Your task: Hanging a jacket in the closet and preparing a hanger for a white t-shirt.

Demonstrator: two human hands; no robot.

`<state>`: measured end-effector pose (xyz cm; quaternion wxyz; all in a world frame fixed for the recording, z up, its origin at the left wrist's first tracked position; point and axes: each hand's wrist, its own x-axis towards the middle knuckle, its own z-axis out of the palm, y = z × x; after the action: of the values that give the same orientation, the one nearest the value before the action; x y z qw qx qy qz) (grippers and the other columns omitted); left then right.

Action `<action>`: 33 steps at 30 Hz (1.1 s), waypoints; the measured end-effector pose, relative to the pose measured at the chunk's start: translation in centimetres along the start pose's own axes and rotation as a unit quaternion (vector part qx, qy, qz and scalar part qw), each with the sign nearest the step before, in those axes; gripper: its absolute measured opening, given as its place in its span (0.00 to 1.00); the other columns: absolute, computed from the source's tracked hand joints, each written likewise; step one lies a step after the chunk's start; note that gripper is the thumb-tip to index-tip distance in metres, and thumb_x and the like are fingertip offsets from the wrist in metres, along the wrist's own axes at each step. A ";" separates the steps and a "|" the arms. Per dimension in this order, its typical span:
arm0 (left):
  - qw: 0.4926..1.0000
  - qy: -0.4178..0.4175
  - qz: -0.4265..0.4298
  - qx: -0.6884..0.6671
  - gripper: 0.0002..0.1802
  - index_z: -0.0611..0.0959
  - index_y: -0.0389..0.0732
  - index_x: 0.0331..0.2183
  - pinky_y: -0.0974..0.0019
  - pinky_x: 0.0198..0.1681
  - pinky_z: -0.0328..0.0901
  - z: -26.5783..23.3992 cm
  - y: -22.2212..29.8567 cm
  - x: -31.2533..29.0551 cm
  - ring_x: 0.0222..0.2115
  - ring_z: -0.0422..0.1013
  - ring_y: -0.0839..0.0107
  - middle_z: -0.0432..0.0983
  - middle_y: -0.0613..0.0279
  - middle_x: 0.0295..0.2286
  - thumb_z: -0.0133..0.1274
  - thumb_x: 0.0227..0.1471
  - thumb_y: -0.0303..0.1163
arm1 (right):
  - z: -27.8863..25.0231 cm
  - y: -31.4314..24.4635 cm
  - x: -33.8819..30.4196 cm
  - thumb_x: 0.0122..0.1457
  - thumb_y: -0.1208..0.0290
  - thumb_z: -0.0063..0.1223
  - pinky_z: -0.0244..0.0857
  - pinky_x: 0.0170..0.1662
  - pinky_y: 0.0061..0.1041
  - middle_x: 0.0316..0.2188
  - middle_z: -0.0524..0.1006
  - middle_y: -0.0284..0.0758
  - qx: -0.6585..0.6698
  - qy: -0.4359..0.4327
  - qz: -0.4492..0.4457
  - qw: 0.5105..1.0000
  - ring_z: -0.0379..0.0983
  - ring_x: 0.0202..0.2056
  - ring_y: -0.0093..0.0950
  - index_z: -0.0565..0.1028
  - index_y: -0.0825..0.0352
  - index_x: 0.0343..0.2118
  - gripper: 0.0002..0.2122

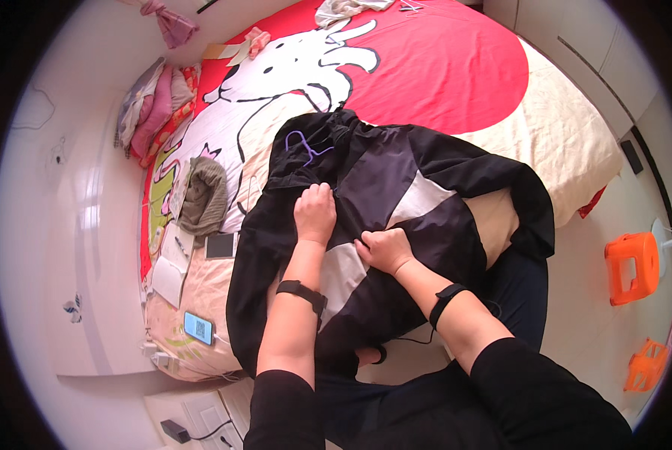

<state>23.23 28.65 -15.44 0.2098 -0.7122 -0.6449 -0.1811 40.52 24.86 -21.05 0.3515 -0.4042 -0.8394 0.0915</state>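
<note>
A black jacket (381,169) with dark grey and white panels lies spread over the near part of the bed, its sleeves reaching out to both sides. A purple hanger (317,152) shows at its collar end. Along the front opening, my left hand (315,214) is closed on the jacket's edge just below the hanger. Lower and to the right, my right hand (384,250) pinches the front edge beside a white panel. Whether a zipper is between the fingers cannot be made out. A dark band circles each of my forearms.
On the bed (456,75), left of the jacket, are a knitted garment (204,196), an open notebook (172,266), a dark flat device (220,246) and a phone (198,328). Folded bedding (156,112) is piled against the left wall. Orange stools (631,268) stand on the right floor.
</note>
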 end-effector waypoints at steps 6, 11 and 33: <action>0.998 0.000 0.005 0.059 0.07 0.73 0.45 0.26 0.60 0.31 0.62 2.8 -1.6 4.4 0.28 0.69 0.63 0.70 0.63 0.24 0.50 0.51 0.35 | -0.2 1.8 0.9 0.53 0.58 0.50 0.63 0.18 0.30 0.10 0.72 0.33 0.011 0.001 -0.005 1.000 0.71 0.14 0.32 0.68 0.58 0.13 0.16; 0.997 0.007 0.013 0.073 0.06 0.75 0.45 0.27 0.61 0.35 0.61 4.3 -1.8 7.0 0.32 0.67 0.65 0.70 0.65 0.25 0.51 0.50 0.36 | -0.3 3.0 1.3 0.53 0.58 0.50 0.63 0.18 0.30 0.10 0.72 0.32 0.021 -0.001 0.003 1.000 0.71 0.14 0.31 0.68 0.58 0.13 0.15; 0.993 0.013 -0.078 0.091 0.07 0.76 0.44 0.32 0.57 0.36 0.61 8.9 -3.3 10.0 0.35 0.66 0.62 0.69 0.63 0.29 0.50 0.49 0.34 | 0.3 3.7 3.0 0.52 0.59 0.51 0.63 0.18 0.30 0.10 0.71 0.32 0.047 0.005 -0.008 0.999 0.71 0.13 0.31 0.68 0.59 0.13 0.15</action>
<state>20.88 42.09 -17.50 0.2671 -0.6356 -0.7093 -0.1469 41.29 29.50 -21.38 0.3750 -0.3813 -0.8356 0.1255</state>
